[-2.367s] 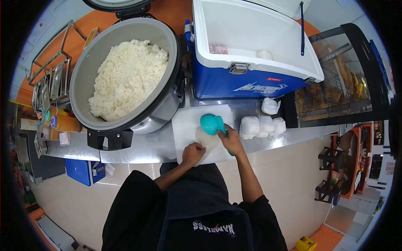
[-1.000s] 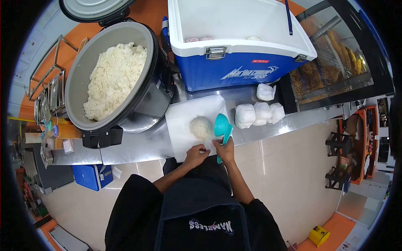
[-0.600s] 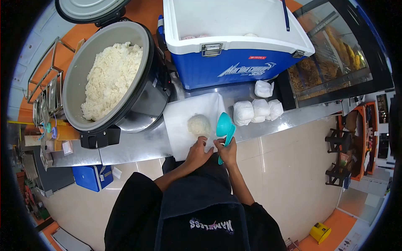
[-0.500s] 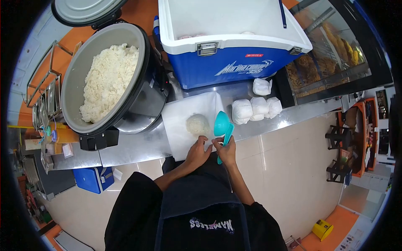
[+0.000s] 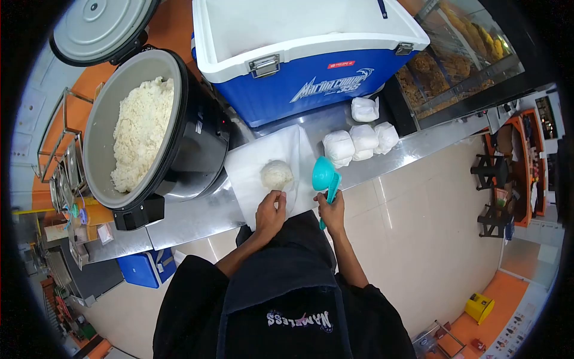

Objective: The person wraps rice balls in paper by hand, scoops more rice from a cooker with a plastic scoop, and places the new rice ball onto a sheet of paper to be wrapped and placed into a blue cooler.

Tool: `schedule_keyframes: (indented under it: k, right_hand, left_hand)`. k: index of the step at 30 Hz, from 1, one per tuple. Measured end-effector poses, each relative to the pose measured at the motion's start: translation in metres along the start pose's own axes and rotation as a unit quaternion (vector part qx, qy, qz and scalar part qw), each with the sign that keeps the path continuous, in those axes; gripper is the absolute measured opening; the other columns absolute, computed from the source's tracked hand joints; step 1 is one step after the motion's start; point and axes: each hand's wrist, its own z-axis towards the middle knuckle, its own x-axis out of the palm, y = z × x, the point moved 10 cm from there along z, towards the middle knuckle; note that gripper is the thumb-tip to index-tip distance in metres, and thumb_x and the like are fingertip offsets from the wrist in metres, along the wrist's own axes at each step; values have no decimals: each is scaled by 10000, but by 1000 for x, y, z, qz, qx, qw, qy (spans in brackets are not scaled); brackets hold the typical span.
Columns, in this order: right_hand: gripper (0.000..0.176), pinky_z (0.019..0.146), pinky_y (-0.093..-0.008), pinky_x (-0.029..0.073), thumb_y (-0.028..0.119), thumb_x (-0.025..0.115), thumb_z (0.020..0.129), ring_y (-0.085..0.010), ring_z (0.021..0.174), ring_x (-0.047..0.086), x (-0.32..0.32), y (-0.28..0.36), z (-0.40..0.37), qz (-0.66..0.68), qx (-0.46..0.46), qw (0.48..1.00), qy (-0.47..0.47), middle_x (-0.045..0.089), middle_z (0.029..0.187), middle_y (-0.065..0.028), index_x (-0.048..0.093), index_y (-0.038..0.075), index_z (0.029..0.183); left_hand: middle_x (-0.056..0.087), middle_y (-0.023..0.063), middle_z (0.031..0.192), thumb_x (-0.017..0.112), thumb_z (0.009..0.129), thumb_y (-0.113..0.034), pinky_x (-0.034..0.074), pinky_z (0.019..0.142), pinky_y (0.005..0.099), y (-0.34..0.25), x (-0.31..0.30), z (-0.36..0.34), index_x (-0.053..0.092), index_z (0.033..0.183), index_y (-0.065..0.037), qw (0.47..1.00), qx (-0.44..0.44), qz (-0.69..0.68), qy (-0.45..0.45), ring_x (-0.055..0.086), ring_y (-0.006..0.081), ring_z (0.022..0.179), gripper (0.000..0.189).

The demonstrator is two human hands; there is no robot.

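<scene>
Scoop (image 5: 324,176) is gripped by the handle in the right hand (image 5: 332,210), fingers curled round it; bowl is pointed away from the body and held just right of the paper, probably so the rice is left clear. Left hand (image 5: 272,215) is placed at the near edge of the rice mound (image 5: 276,174), thumb and forefinger drawn close; whether paper or grains are pinched cannot be told. Mound is set near the middle of the white paper (image 5: 248,179), likely so grains are caught off the metal counter (image 5: 185,224). Full rice cooker (image 5: 197,155) is stood to the left, lid (image 5: 98,24) tipped back, presumably for scoop access. White bundles (image 5: 362,143) are grouped to the right, three in a row, one farther back. Open cooler (image 5: 323,84) is placed behind, seemingly within reach.
</scene>
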Motion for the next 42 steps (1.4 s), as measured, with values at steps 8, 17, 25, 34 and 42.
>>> schedule_keyframes:
  k: [8, 17, 25, 34, 42]
  right_hand:
    - [244, 400, -244, 396, 100, 637, 869, -84, 466, 484, 11, -10, 6, 13, -19, 1000, -13, 634, 761, -123, 444, -14, 965]
    - [404, 624, -295, 492, 128, 771, 778, -168, 697, 606, 32, 38, 2, -53, -71, 996, -13, 652, 824, -127, 472, -37, 993]
    - [425, 659, -327, 511, 116, 782, 755, -206, 741, 645, 40, 23, 15, -82, -54, 995, 3, 666, 837, -143, 466, -48, 986]
    - [390, 652, -315, 502, 81, 757, 763, -178, 738, 628, 19, 30, 15, -85, -46, 995, -12, 665, 823, -147, 475, -54, 996]
    - [333, 636, -282, 491, 67, 758, 775, -141, 680, 599, 7, 55, 16, -47, -35, 998, -29, 662, 784, -103, 499, -44, 952]
  left_hand:
    - [660, 127, 914, 577, 934, -240, 501, 637, 387, -27, -11, -2, 623, 944, -42, 997, 11, 72, -8, 654, 307, 816, 203]
    - [639, 138, 914, 607, 921, -192, 496, 651, 373, -43, -5, -9, 624, 938, -18, 993, 108, 44, -12, 642, 301, 783, 175]
    - [633, 118, 894, 626, 895, -160, 515, 669, 400, -54, -1, -14, 642, 915, -37, 984, 171, 53, -6, 639, 313, 781, 125]
    - [643, 89, 892, 696, 821, -94, 494, 716, 382, -86, 5, -22, 665, 885, -35, 948, 305, 94, -2, 636, 283, 822, 92]
    - [639, 98, 883, 694, 809, -70, 484, 722, 382, -85, 10, -20, 631, 898, -31, 955, 290, 56, 10, 628, 288, 831, 115]
